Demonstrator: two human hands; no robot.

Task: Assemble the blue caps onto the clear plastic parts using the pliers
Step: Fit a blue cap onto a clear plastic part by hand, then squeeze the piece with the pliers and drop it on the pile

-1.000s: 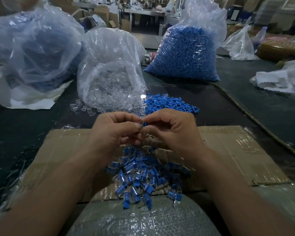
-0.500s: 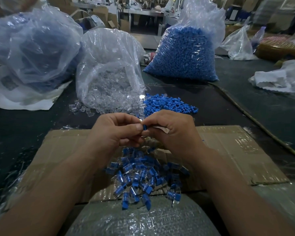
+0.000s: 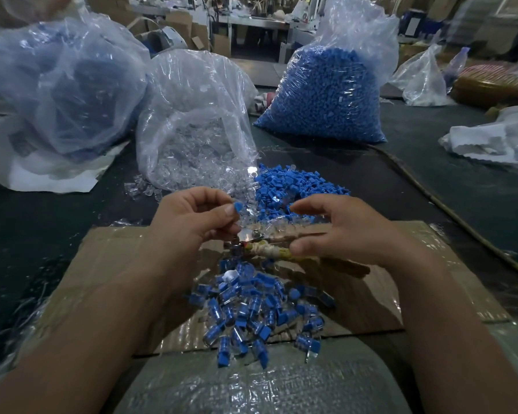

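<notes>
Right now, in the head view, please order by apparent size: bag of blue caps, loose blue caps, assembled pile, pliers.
1. bag of blue caps
2. assembled pile, nearer the camera
3. loose blue caps
4. pliers, partly hidden, so unsure

left hand (image 3: 189, 228): bare, short thumbnail | right hand (image 3: 350, 231): bare | left forearm (image 3: 96, 324), right forearm (image 3: 437, 318): bare, over cardboard (image 3: 449, 264) near edge

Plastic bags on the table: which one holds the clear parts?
The middle bag, with clear parts spilling from its mouth. The bag of blue caps stands to its right; the hazy bag on the left shows dark blue contents.
</notes>
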